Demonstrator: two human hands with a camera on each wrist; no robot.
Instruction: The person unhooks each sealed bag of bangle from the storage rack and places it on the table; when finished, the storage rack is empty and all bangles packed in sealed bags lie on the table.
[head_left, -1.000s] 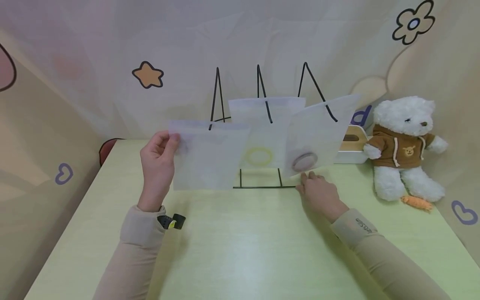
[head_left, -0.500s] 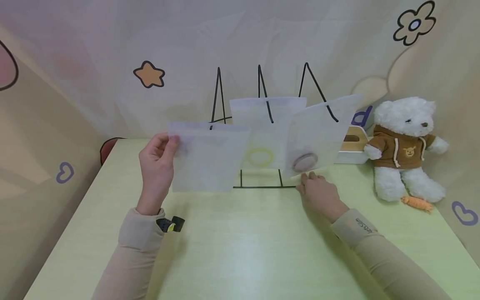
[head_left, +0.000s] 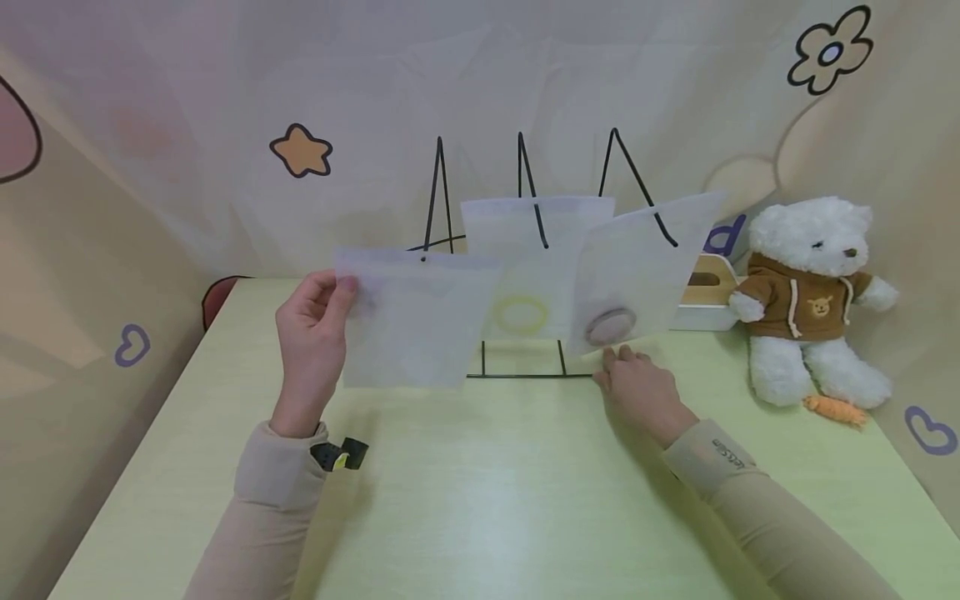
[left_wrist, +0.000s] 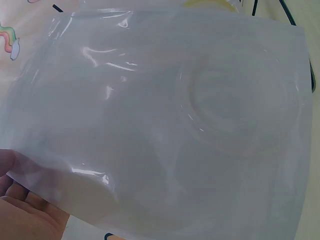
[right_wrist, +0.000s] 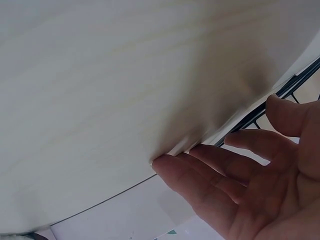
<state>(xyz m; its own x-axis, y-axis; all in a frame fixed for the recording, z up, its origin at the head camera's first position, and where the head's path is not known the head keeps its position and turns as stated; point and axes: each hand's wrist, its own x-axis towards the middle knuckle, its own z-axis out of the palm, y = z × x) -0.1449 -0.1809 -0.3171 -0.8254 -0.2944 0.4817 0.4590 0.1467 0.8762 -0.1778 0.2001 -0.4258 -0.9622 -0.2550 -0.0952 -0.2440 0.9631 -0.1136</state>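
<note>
My left hand (head_left: 311,350) pinches the left edge of a frosted plastic bag (head_left: 416,333), thumb in front. The bag's top edge sits at the front tip of the leftmost hook (head_left: 430,200) of a black wire rack (head_left: 525,376). Through this bag, in the left wrist view, a faint ring shape (left_wrist: 240,100) shows. My right hand (head_left: 641,392) rests at the right end of the rack's base bar. Its fingers are extended, with fingertips on the table in the right wrist view. Two more bags hang on the other hooks, one with a yellow ring (head_left: 521,314), one with a greyish ring (head_left: 611,326).
A white teddy bear (head_left: 806,300) in a brown hoodie sits at the table's right. By its foot lies a small orange carrot-like toy (head_left: 835,410). A white and wooden box (head_left: 705,315) stands behind the right bag. A patterned cloth (head_left: 360,100) hangs behind the table.
My left hand and its bag have moved slightly toward me and down, so less of the left hook's tip shows in front of the bag. The right hand stays in place.
</note>
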